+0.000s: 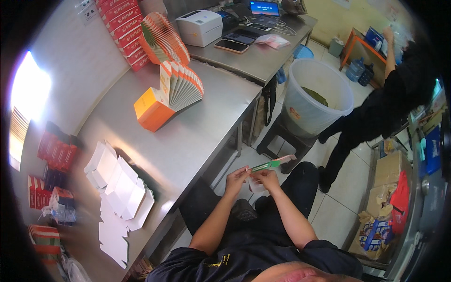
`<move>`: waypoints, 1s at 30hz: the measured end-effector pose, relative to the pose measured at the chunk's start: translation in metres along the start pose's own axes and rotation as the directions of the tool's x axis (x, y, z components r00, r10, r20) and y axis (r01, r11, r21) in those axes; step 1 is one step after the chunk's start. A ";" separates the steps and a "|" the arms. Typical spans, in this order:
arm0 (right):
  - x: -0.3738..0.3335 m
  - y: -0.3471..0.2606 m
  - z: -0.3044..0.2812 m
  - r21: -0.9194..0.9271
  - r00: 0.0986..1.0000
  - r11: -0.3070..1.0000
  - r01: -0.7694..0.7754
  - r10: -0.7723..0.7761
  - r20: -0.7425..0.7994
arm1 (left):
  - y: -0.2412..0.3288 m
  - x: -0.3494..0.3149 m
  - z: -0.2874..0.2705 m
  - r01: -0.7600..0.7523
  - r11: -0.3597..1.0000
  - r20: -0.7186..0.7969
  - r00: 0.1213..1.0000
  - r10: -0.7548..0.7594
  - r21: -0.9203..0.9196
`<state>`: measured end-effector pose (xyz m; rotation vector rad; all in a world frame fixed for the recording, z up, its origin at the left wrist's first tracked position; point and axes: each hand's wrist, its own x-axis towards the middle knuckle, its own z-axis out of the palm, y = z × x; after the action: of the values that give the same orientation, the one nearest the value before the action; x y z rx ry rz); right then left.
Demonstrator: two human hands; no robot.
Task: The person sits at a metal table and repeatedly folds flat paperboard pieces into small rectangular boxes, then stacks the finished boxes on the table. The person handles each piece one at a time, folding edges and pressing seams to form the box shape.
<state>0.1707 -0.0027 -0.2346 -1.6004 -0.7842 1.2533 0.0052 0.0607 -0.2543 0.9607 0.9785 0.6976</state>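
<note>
Over my lap I hold a thin green-and-white carton (274, 163) with an orange edge, seen nearly edge-on. My left hand (238, 179) pinches its near end, and my right hand (266, 180) grips its lower side close by. A pale flap hangs below my right hand. On the steel table (202, 122) to my left lie several unfolded white carton blanks (124, 188), stacked loosely. Farther up the table, a row of flat orange-and-white cartons (183, 87) fans out beside an upright orange-and-yellow box (154, 109).
Red boxes (123, 30) are stacked against the wall near another fan of orange cartons (164, 40). A white printer (199, 28) and phones (231, 45) occupy the far table. Ahead, a large translucent tub (319, 94) stands on a dark stool (284, 143). A person (376, 108) stands at the right.
</note>
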 end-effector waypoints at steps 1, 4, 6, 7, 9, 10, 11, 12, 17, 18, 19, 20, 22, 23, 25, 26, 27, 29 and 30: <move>0.004 0.004 -0.003 0.127 0.998 0.990 -0.057 0.053 0.033 | 0.003 -0.001 0.002 0.003 1.000 0.004 1.000 -0.003 0.005; 0.013 0.024 -0.006 0.228 0.996 0.973 -0.044 0.026 0.083 | 0.007 -0.003 0.007 -0.005 1.000 0.014 1.000 0.005 0.013; 0.012 0.021 -0.004 0.263 0.993 0.961 -0.083 0.059 0.097 | 0.007 -0.004 0.004 -0.027 1.000 0.006 1.000 0.027 0.013; 0.011 0.020 -0.004 0.281 0.992 0.954 -0.102 0.076 0.104 | 0.007 -0.003 0.004 -0.020 0.999 0.019 1.000 0.020 0.026; 0.008 0.017 -0.004 0.313 0.988 0.940 -0.137 0.108 0.110 | 0.006 -0.001 0.000 -0.007 0.999 0.038 0.999 0.005 0.054; 0.008 0.016 -0.003 0.329 0.986 0.932 -0.155 0.124 0.114 | 0.005 -0.001 -0.002 -0.025 0.999 0.066 0.998 0.023 0.030; 0.008 0.016 -0.004 0.344 0.987 0.927 -0.148 0.118 0.106 | 0.004 0.000 -0.002 -0.043 0.999 0.098 0.994 0.042 0.004; 0.008 0.016 -0.004 0.359 0.989 0.923 -0.141 0.113 0.098 | 0.003 0.001 -0.003 -0.060 0.998 0.128 0.990 0.062 -0.022; 0.009 0.019 0.002 0.191 0.998 0.980 0.060 -0.065 0.020 | 0.005 -0.002 0.004 -0.064 0.998 0.061 0.996 0.066 -0.021; 0.011 0.021 0.003 0.151 0.996 0.985 0.085 -0.088 0.013 | 0.005 -0.002 0.004 -0.070 0.997 0.061 0.996 0.071 -0.019; 0.012 0.023 0.004 0.109 0.994 0.988 0.110 -0.112 0.008 | 0.004 -0.001 0.004 -0.127 0.992 0.054 0.991 0.125 0.028; 0.014 0.027 0.003 0.100 0.991 0.986 0.132 -0.135 0.019 | 0.004 -0.001 0.005 -0.181 0.981 0.052 0.983 0.177 0.074; 0.017 0.035 0.000 0.082 0.983 0.981 0.176 -0.180 0.042 | 0.003 -0.002 0.007 -0.249 0.952 0.038 0.968 0.246 0.177; 0.015 0.032 0.003 0.096 0.978 0.976 0.197 -0.202 0.050 | 0.002 -0.005 0.007 -0.260 0.936 0.018 0.964 0.264 0.236; 0.010 0.027 0.010 0.123 0.967 0.963 0.238 -0.247 0.064 | 0.002 -0.007 0.008 -0.271 0.912 -0.002 0.958 0.286 0.307; 0.010 0.028 0.010 0.097 0.974 0.973 0.211 -0.217 0.063 | 0.001 -0.006 0.009 -0.275 0.907 0.000 0.957 0.290 0.319; 0.009 0.030 0.008 0.070 0.980 0.981 0.183 -0.187 0.061 | -0.001 -0.006 0.010 -0.278 0.902 0.003 0.956 0.294 0.332; 0.009 0.032 0.008 0.002 0.986 0.989 0.148 -0.148 0.073 | -0.001 -0.004 0.009 -0.226 0.885 -0.014 0.967 0.253 0.408; 0.009 0.033 0.009 -0.039 0.987 0.989 0.141 -0.137 0.087 | -0.001 -0.004 0.009 -0.199 0.873 -0.023 0.972 0.233 0.445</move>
<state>0.1627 -0.0043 -0.2694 -1.5088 -0.9663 1.2160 0.0116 0.0542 -0.2520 1.4699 1.1335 0.7163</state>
